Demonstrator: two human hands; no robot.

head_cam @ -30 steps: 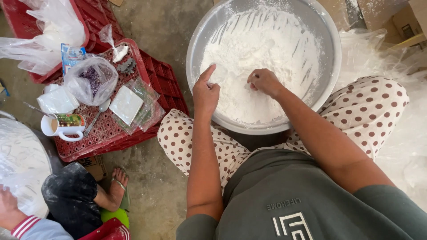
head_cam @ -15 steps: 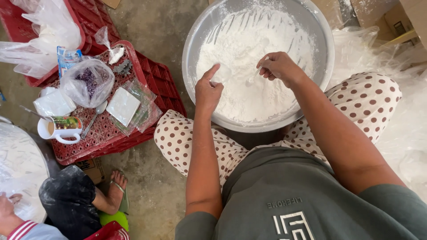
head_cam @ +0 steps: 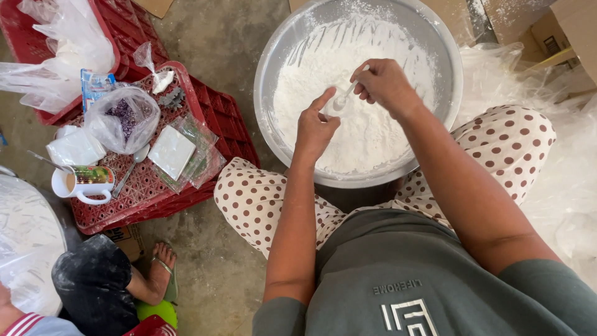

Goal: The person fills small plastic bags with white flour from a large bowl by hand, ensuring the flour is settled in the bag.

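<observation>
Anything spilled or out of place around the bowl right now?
Nothing stands out. The white powder sits inside the metal bowl, only dusting its inner wall. Both hands are over it, the right hand holding a small spoon.

A wide metal basin sits on the floor just ahead of the person's knees, with a mound of flour in it; above the flour the left hand and the right hand meet, a small spoon between them. To the left of the basin stand stacked crates, and on the top one lie a mug, a spoon beside it, several plastic bags and a flat packet. Near the lower left corner another person's foot rests on the floor, beside a second basin at the left edge
</observation>
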